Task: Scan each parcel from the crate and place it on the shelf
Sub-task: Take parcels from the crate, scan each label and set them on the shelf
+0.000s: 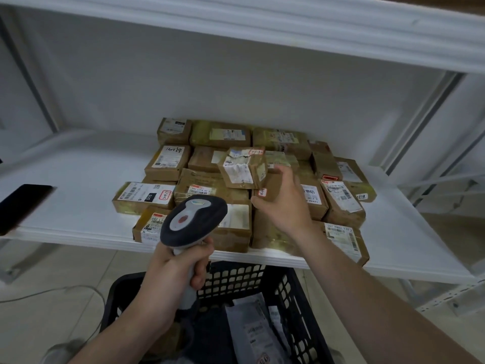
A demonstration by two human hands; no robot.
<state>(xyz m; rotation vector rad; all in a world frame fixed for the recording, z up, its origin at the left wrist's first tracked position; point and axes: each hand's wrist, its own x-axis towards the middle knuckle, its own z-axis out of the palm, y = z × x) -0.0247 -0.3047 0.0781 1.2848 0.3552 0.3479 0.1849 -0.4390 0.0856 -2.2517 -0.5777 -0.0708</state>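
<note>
Several brown cardboard parcels (168,160) lie packed together on the white shelf (78,179). One small taped parcel (242,168) sits tilted on top of the pile. My right hand (286,203) hovers just right of it with fingers spread, the thumb against a brown box with a red-edged sticker (271,189), gripping nothing. My left hand (181,264) holds a grey and white barcode scanner (194,219) upright in front of the shelf edge. Below, the black plastic crate (296,292) holds grey bagged parcels (252,329).
A flat black device (21,206) lies at the shelf's left end. Bare shelf surface stretches between it and the pile. An upper shelf board (262,22) hangs overhead. A thin cable (65,288) runs across the tiled floor at the left.
</note>
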